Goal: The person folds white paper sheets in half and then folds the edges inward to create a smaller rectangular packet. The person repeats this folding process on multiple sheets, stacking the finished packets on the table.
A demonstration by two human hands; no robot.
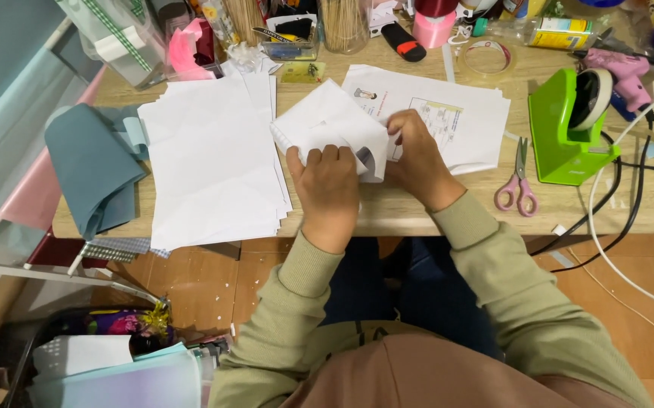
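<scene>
A folded white paper sheet (327,121) lies on the wooden desk (417,211), partly lifted. My left hand (328,181) grips its near edge, fingers curled over the fold. My right hand (416,155) pinches the paper's right side, resting over a printed sheet (463,113) with small coloured pictures. Both sleeves are olive green. The part of the folded paper under my hands is hidden.
A thick stack of white paper (213,159) lies left of my hands, beside blue-grey card (92,166). Pink scissors (519,181) and a green tape dispenser (565,128) sit to the right. Jars, ribbon, a tape roll (487,57) and a pink glue gun (629,75) crowd the back edge. Cables hang at right.
</scene>
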